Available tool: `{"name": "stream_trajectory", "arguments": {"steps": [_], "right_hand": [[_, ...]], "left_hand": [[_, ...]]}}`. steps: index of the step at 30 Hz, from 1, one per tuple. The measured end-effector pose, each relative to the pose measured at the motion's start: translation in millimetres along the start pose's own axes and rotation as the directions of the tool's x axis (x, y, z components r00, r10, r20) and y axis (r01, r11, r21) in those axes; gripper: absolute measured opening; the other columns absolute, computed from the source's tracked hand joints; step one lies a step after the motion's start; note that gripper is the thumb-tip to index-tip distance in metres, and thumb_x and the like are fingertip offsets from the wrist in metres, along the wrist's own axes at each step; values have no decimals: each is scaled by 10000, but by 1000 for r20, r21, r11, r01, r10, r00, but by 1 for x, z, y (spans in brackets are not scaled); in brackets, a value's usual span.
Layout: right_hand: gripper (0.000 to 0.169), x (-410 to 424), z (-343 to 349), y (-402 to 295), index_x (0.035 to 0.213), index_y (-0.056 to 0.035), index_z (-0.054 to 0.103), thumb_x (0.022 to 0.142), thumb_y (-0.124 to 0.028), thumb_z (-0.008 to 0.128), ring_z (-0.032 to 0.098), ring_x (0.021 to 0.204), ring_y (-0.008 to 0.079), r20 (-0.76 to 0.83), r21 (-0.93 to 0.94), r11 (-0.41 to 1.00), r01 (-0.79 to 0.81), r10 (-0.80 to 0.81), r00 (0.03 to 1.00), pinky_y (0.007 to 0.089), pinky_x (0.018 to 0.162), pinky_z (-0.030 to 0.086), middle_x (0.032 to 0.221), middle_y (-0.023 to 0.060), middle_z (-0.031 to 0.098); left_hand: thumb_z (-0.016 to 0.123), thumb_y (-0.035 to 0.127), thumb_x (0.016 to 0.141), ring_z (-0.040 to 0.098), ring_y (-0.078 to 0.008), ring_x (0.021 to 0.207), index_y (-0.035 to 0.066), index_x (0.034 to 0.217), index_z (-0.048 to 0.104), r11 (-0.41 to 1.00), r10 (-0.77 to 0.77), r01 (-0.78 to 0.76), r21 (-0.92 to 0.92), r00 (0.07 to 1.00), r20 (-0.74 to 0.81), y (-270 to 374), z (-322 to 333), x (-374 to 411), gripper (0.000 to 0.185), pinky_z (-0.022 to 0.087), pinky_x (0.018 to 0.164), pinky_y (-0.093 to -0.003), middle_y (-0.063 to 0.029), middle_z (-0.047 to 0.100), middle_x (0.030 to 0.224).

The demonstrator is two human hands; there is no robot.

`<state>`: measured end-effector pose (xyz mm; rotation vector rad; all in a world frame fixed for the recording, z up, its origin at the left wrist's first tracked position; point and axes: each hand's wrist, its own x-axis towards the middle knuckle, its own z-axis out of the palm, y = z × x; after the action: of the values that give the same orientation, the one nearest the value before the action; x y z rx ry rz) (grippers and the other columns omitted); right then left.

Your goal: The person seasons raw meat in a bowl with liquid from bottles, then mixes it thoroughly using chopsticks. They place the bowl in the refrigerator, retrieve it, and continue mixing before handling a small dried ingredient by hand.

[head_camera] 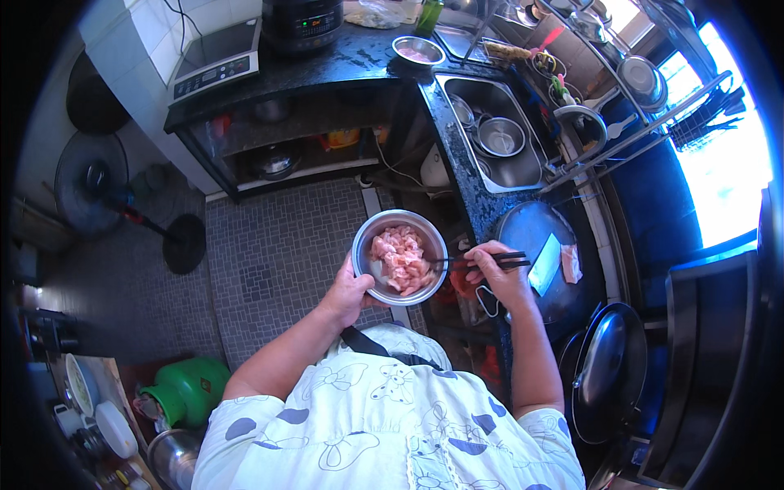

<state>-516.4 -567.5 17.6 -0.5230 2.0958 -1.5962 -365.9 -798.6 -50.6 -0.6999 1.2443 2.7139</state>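
Observation:
My left hand [352, 291] grips the near left rim of a round metal bowl [361, 240], held up in front of my body over the tiled floor. Raw, pale pink meat pieces [401, 257] fill much of the bowl. Between the fingers of my right hand [497, 269] is a pair of black chopsticks [513, 260], whose tips reach into the meat at the bowl's right side. Just right of that hand, a cleaver [545, 264] lies on a round cutting board [520, 223], with a slab of raw meat [571, 263] beside the blade.
A steel sink [520, 177] holding metal bowls [501, 136] is set into the dark counter. Another bowl [419, 50] stands near the counter's corner, by an induction cooker [214, 58]. A lidded wok [609, 367] sits at right. A green gas cylinder [193, 392] and a standing fan [92, 180] are at left.

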Motion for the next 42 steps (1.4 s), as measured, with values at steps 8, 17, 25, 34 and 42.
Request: {"name": "stream_trajectory", "arguments": {"steps": [8,17,25,34,42], "right_hand": [[199,1,33,9,961,3,639,964,-182,565,673,631,158,-83,451,891,-58,106,991,253,558,563,817,115,670],[159,6,22,-6,950,-4,655,961,-122,549,651,639,117,44,-56,996,75,-73,996,239,612,545,825,78,680],[161,4,-6,2,961,-10,675,957,-125,562,628,652,80,-85,-33,999,-2,-1,996,186,576,507,832,54,657],[158,-1,18,16,986,-16,681,951,-133,580,640,673,97,-2,375,926,-37,41,999,197,599,505,799,63,665],[83,1,20,7,891,28,677,898,-9,603,621,628,105,20,-162,947,279,-279,960,215,570,500,783,63,617]], "left_hand": [[435,-97,813,574,-292,1139,183,1433,202,1000,-17,17,17,1000,22,-13,6,11,719,623,719,-393,-158,402,1374],[485,-82,787,586,-311,1091,157,1411,251,993,-116,117,-19,993,30,-11,7,9,709,623,730,-418,-147,449,1290],[491,-70,766,617,-289,1041,157,1419,247,995,-103,104,-11,991,84,-1,6,3,733,631,696,-399,-158,454,1285],[467,-86,803,619,-250,1055,162,1436,218,997,-48,45,59,997,57,4,13,19,724,621,729,-379,-140,476,1293],[409,-121,717,571,-303,1142,184,1432,232,1000,-29,28,10,999,34,-7,18,25,797,621,756,-402,-137,408,1347]]}}
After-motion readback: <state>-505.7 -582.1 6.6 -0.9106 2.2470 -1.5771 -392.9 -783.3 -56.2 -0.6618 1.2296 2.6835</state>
